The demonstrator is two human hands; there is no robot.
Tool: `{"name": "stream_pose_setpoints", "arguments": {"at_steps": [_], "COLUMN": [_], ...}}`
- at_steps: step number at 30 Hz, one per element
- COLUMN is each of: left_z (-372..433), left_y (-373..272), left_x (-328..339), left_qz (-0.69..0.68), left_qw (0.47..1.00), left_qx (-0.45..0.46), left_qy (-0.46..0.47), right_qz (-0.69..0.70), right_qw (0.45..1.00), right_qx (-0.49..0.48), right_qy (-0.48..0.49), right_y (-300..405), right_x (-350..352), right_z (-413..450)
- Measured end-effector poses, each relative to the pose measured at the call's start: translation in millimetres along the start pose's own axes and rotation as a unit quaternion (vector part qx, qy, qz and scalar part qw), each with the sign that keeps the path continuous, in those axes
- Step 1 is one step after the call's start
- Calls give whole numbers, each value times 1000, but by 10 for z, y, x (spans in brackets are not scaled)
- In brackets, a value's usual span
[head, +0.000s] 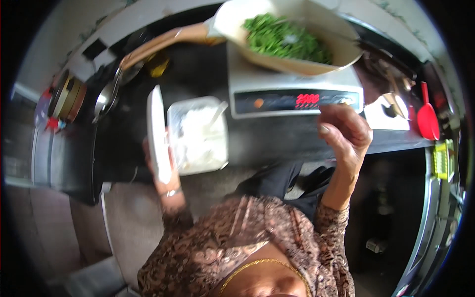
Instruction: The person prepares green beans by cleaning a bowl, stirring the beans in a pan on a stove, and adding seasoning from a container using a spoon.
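Note:
My left hand [163,163] holds a white plastic lid [159,133] on edge at the left side of a clear square container [198,135]. White granular or powdery stuff fills the container, and a pale spoon [218,113] stands in it. Curled and holding nothing visible, my right hand [343,128] hovers at the front right edge of an induction cooker [297,102], whose red display is lit. On the cooker sits a cream-coloured wok [226,18] with chopped green leaves [282,39] in it. Its wood-look handle points left.
A metal ladle [105,98] lies on the dark countertop [200,74] at the left, near stacked round containers [66,96]. A red plastic ladle [428,118], a white board or sheet [389,118] and a green basket [441,159] are at the right. The counter's front edge runs before my body.

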State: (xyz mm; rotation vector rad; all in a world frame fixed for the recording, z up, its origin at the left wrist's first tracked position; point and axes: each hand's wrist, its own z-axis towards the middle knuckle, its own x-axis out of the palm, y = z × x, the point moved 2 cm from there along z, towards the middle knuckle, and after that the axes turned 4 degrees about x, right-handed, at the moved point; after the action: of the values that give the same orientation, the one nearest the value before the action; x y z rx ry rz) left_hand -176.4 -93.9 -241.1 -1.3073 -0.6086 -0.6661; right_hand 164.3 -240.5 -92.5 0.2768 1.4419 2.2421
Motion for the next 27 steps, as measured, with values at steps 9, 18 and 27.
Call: {"name": "stream_pose_setpoints", "arguments": {"at_steps": [9, 18, 27], "left_z": [-170, -210, -186], "left_y": [51, 139, 359], "left_x": [1258, 1425, 1178], "left_qz": [-21, -23, -31], "left_qw": [973, 960, 971], "left_qx": [-4, -20, -122], "left_qy": [229, 278, 204], "right_qz": [-139, -90, 113], "right_qw": [981, 992, 984], "right_qx": [-107, -51, 134], "right_qy": [87, 70, -35], "right_y": [109, 148, 174], "right_x": [668, 518, 312], "right_z": [23, -63, -176]}}
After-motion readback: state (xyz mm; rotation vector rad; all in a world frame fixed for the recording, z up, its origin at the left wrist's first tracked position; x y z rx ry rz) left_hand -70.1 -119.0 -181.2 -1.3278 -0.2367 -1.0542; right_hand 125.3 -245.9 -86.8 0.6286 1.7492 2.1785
